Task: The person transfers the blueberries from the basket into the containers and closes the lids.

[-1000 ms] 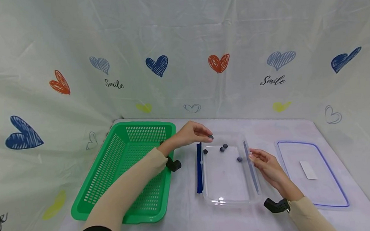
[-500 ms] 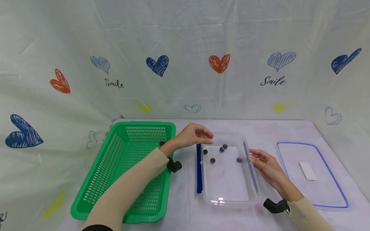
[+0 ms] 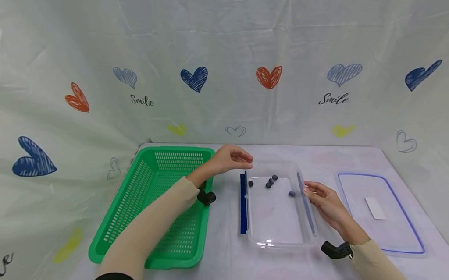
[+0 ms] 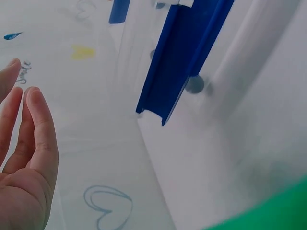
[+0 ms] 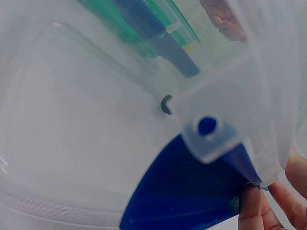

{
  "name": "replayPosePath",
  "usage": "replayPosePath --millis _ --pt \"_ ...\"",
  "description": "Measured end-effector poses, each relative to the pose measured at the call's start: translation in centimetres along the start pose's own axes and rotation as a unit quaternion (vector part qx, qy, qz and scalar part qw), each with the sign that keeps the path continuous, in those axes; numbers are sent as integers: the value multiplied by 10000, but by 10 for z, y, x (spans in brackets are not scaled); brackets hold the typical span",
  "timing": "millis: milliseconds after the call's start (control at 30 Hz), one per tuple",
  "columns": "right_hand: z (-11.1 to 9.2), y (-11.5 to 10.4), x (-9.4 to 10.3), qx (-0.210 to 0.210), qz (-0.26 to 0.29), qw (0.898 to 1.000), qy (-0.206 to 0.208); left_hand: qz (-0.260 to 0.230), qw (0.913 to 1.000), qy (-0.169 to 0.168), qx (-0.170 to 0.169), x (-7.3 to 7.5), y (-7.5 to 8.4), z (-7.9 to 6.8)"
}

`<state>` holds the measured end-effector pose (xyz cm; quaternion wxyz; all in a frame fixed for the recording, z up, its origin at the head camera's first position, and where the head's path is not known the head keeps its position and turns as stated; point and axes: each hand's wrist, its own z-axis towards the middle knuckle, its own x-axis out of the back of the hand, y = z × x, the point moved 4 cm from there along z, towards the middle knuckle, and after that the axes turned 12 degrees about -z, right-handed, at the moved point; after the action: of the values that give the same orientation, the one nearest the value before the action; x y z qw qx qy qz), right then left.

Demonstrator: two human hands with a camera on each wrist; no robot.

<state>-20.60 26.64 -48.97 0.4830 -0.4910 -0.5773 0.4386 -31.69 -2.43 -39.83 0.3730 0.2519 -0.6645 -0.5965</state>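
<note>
A clear plastic container (image 3: 274, 215) with blue side latches (image 3: 243, 203) stands on the table. Several small dark blue balls, like blueberries (image 3: 268, 185), lie on its bottom, mostly toward the far end. My left hand (image 3: 227, 158) is above the container's far left corner; in the left wrist view its fingers (image 4: 43, 129) are loosely extended and hold nothing. On the other side my right hand (image 3: 326, 206) holds the container's right edge. Its fingers (image 5: 250, 208) pinch that edge beside the lowered blue latch (image 5: 187, 187) in the right wrist view.
A green slotted basket (image 3: 201, 243) stands to the left, partly beneath my left forearm. To the right lies a clear lid (image 3: 397, 227) with a blue seal and a white label (image 3: 375, 208). A curtain printed with hearts (image 3: 217, 48) hangs behind the table.
My left hand let a ball drop into the container; that ball has since rolled up beside two others. The left hand has drawn slightly left and up. My right hand has stayed in place.
</note>
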Motion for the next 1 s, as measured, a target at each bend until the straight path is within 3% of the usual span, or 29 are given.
replayPosePath --millis 367,833,1000 --pt "1 2 2 24 47 10000 -15 66 9995 279 -116 17 12 -8" --pt "0 1 -2 101 -22 9999 28 116 9979 628 -132 45 14 -25" --pt "1 1 -1 49 -25 10000 83 -72 9970 755 -130 57 10 -33"
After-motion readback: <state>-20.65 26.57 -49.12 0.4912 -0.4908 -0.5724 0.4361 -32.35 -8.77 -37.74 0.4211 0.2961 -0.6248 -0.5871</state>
